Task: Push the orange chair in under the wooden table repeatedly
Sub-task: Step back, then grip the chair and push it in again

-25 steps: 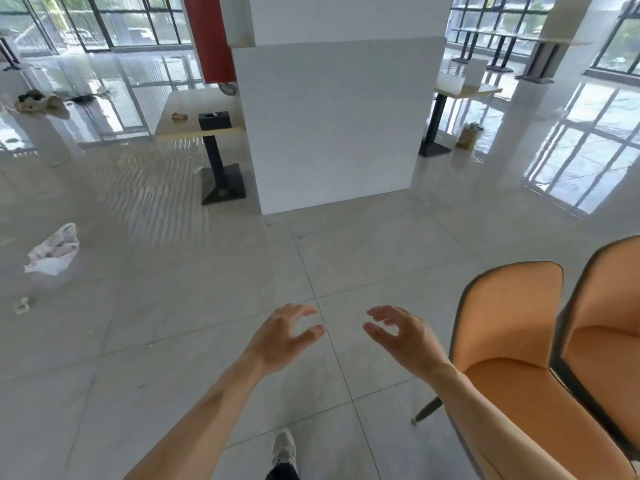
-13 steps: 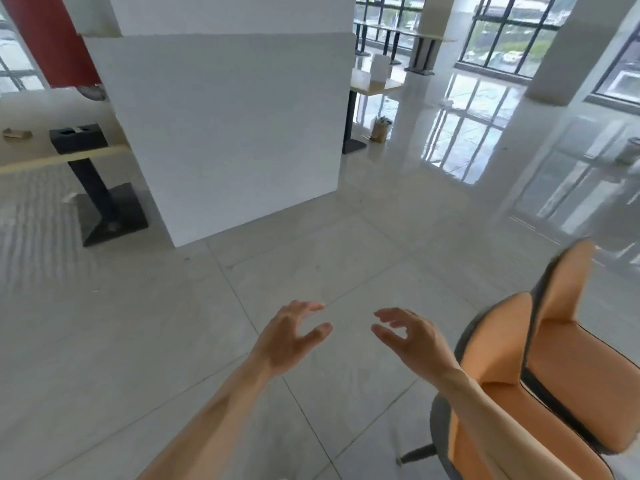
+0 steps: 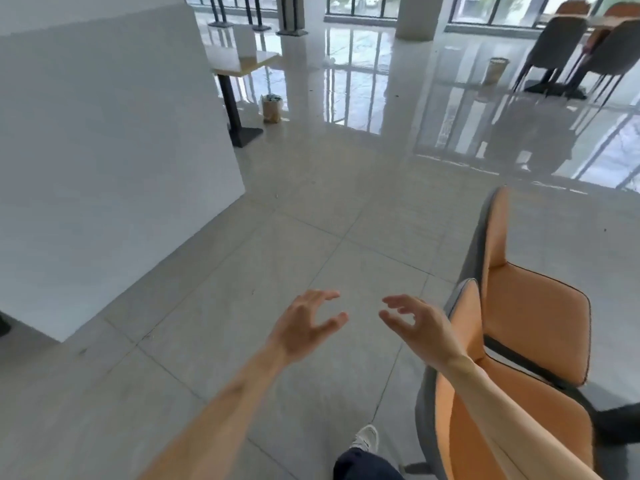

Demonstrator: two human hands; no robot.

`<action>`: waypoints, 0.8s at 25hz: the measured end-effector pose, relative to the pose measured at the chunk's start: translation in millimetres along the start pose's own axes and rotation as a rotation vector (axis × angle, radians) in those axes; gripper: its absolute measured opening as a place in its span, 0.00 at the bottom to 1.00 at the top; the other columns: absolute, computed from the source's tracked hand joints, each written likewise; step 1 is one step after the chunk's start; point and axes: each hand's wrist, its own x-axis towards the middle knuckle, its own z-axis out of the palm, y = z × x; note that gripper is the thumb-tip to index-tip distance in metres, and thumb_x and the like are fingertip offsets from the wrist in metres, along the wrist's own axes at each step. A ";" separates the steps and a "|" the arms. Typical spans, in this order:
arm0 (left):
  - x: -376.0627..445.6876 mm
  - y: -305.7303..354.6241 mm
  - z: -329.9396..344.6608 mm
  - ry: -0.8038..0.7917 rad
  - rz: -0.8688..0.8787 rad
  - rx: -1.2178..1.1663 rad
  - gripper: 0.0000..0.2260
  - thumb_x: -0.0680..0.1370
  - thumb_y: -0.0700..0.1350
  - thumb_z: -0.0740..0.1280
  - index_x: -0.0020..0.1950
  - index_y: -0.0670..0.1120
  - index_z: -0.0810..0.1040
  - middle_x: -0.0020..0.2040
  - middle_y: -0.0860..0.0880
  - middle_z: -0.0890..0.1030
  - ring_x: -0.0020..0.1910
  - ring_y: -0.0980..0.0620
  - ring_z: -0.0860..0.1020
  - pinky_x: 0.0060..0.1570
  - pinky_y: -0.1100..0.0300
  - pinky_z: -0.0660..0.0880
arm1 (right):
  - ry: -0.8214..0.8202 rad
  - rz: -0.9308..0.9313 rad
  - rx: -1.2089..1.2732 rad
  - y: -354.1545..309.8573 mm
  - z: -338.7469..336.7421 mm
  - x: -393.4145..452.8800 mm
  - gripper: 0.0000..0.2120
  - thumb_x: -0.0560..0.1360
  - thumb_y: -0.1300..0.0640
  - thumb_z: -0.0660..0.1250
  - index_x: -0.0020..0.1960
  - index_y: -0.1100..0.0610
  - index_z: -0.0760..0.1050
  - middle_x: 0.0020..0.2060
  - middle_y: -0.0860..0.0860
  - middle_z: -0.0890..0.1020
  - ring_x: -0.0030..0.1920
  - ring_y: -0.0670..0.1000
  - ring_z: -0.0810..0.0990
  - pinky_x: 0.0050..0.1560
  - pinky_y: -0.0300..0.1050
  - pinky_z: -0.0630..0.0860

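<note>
Two orange chairs with grey backs stand side by side at the lower right. The nearer orange chair (image 3: 464,403) has its backrest just right of my right hand (image 3: 420,327). The farther orange chair (image 3: 533,306) stands behind it. My left hand (image 3: 304,323) hovers over the floor tiles with fingers spread and holds nothing. My right hand is also open and curled, close to the near chair's backrest but apart from it. A wooden table (image 3: 247,62) on a black pedestal stands far off behind the white pillar.
A large white pillar (image 3: 104,150) fills the left. A small bin (image 3: 272,107) sits beside the far table's base. More chairs and a table (image 3: 568,46) stand at the top right. Glossy tiled floor lies ahead. My shoe (image 3: 365,438) shows at the bottom.
My view has swung to the right, so the pillar slid left and the orange chairs turned to show their sides. Both hands stay open in front of me.
</note>
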 end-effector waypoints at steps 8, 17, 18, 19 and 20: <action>181.1 79.1 74.1 -0.348 0.242 0.097 0.20 0.78 0.54 0.68 0.69 0.50 0.73 0.67 0.51 0.75 0.67 0.54 0.70 0.68 0.60 0.63 | 0.167 0.260 0.034 81.8 -84.2 50.9 0.18 0.76 0.43 0.67 0.63 0.49 0.76 0.57 0.45 0.80 0.57 0.44 0.78 0.60 0.46 0.75; 286.8 111.2 179.6 -0.858 0.465 0.165 0.25 0.75 0.62 0.66 0.69 0.52 0.73 0.66 0.52 0.74 0.66 0.55 0.71 0.69 0.55 0.66 | 0.459 0.638 0.050 147.9 -91.7 21.9 0.19 0.75 0.38 0.64 0.62 0.45 0.76 0.58 0.42 0.80 0.57 0.42 0.77 0.58 0.44 0.76; 294.9 111.0 190.8 -0.925 0.496 0.197 0.28 0.74 0.66 0.64 0.69 0.53 0.72 0.67 0.53 0.74 0.67 0.56 0.71 0.69 0.54 0.66 | 0.485 0.686 0.060 151.3 -85.9 19.5 0.19 0.75 0.37 0.64 0.62 0.44 0.76 0.58 0.42 0.79 0.57 0.42 0.76 0.58 0.44 0.77; 302.8 111.0 200.9 -0.993 0.534 0.232 0.29 0.72 0.68 0.63 0.69 0.54 0.71 0.67 0.54 0.73 0.66 0.56 0.70 0.69 0.55 0.66 | 0.515 0.740 0.070 153.5 -79.7 17.5 0.20 0.75 0.36 0.63 0.62 0.44 0.75 0.59 0.41 0.79 0.57 0.41 0.76 0.58 0.43 0.77; 312.7 111.8 212.5 -1.063 0.589 0.270 0.29 0.72 0.68 0.63 0.69 0.55 0.71 0.68 0.55 0.72 0.66 0.57 0.70 0.68 0.56 0.66 | 0.561 0.808 0.080 155.5 -72.8 15.9 0.20 0.75 0.35 0.62 0.62 0.42 0.74 0.59 0.41 0.79 0.57 0.41 0.76 0.57 0.42 0.77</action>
